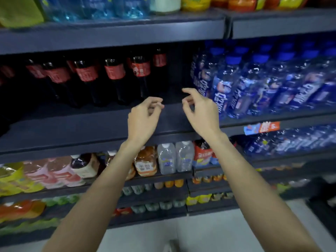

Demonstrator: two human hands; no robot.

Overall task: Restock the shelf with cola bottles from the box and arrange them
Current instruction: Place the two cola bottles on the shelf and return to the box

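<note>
Dark plastic cola bottles with red labels [116,77] stand along the left part of the dark grey metal shelf [72,128], set back from its front edge. The left hand [143,117] and right hand [201,111] hover before the shelf's middle gap, fingers loosely curled, holding nothing. Blue-capped clear bottles [254,84] fill the right part.

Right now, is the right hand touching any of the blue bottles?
Cannot tell. In the head view the right hand overlaps the nearest blue bottle in the image, but depth is unclear; its curled fingers hold nothing.

Both hands raised — left [143,115], right [200,110] — fingers loosely curled.
</note>
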